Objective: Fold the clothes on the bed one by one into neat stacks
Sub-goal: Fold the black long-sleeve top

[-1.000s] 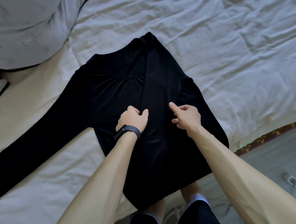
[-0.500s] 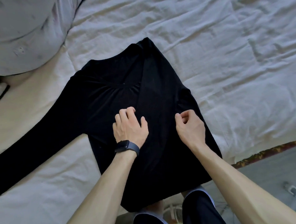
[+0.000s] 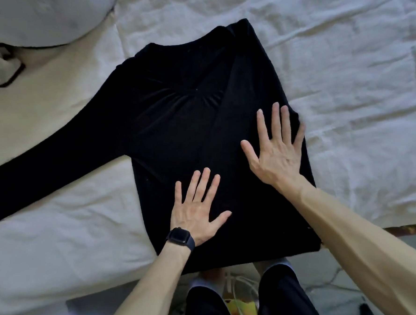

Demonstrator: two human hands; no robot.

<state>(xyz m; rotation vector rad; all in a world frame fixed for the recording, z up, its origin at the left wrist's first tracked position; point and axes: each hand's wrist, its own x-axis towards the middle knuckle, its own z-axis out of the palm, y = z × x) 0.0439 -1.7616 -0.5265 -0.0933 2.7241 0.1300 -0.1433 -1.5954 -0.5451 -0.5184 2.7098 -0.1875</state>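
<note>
On the creased white bed [image 3: 343, 76], a black long-sleeved top [image 3: 188, 124] lies half-folded.
Left hand [image 3: 198, 211] and right hand [image 3: 275, 153], grips open, press its 3 o'clock fold, likely so it holds.

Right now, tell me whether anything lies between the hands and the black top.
Nothing visible does. The left hand and right hand lie flat directly on the black top. Its outstretched sleeve is uncovered too.

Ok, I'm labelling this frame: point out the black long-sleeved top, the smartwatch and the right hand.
black long-sleeved top [image 3: 175, 115]: head view, gathered chest fabric.
smartwatch [image 3: 180, 239]: head view, its dark screen.
right hand [image 3: 275, 155]: head view, back of the hand.
</note>
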